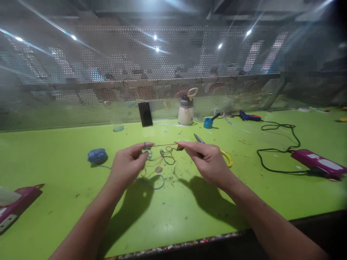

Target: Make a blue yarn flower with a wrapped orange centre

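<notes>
A thin reddish thread is stretched level between my two hands above the green table. My left hand pinches its left end, with blue yarn looped at the index finger. The other end is pinched by my right hand, where a small orange and dark piece shows at the fingertips. Dark and coloured threads hang or lie in loose loops between the hands; which, I cannot tell. Left of my left hand lies a ball of blue yarn. Behind my right hand are scissors with a yellow handle, partly hidden.
Along the back stand a phone, a cream bottle and a blue pot, before a perforated metal screen. A blue glue gun trails a black cord toward a purple power strip. Another purple strip lies left.
</notes>
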Available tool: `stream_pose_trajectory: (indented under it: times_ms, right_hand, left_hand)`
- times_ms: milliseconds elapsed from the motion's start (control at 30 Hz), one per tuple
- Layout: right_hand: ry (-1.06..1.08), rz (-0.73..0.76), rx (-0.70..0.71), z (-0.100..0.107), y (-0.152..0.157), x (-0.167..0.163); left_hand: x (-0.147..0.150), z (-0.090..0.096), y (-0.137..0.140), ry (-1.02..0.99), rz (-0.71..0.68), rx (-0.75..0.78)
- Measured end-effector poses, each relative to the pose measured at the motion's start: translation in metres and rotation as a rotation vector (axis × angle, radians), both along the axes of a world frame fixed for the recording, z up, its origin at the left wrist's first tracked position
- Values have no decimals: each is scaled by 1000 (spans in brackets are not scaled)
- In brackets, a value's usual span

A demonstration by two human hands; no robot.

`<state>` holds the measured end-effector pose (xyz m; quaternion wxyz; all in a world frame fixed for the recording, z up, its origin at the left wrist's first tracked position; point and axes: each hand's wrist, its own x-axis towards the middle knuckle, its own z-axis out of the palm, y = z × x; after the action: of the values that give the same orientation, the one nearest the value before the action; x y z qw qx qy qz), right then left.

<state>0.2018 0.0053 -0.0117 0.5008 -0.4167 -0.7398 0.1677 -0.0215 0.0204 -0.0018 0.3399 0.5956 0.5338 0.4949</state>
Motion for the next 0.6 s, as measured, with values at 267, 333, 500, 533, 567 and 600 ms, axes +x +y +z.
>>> stream_pose_trajectory:
  times_ms: [267, 333, 500, 533, 567, 600]
  right_hand:
    - [-277, -164, 44, -4, 13, 11]
    - [-247, -213, 66, -2, 17, 16]
    - [-85, -338, 163, 4, 27, 34]
    - [-31, -374, 178, 6, 30, 39]
    - [23, -405, 191, 7, 33, 43]
    - [90, -438, 197, 8, 36, 48]
  left_hand:
    - [-14, 10, 13, 181, 294, 387]
    - [-25, 18, 16, 74, 282, 398]
    - [-51, 32, 25, 2, 451, 443]
    - [-54, 35, 26, -14, 433, 439]
    - [-57, 37, 25, -31, 411, 426]
    - [-61, 39, 25, -45, 383, 406]
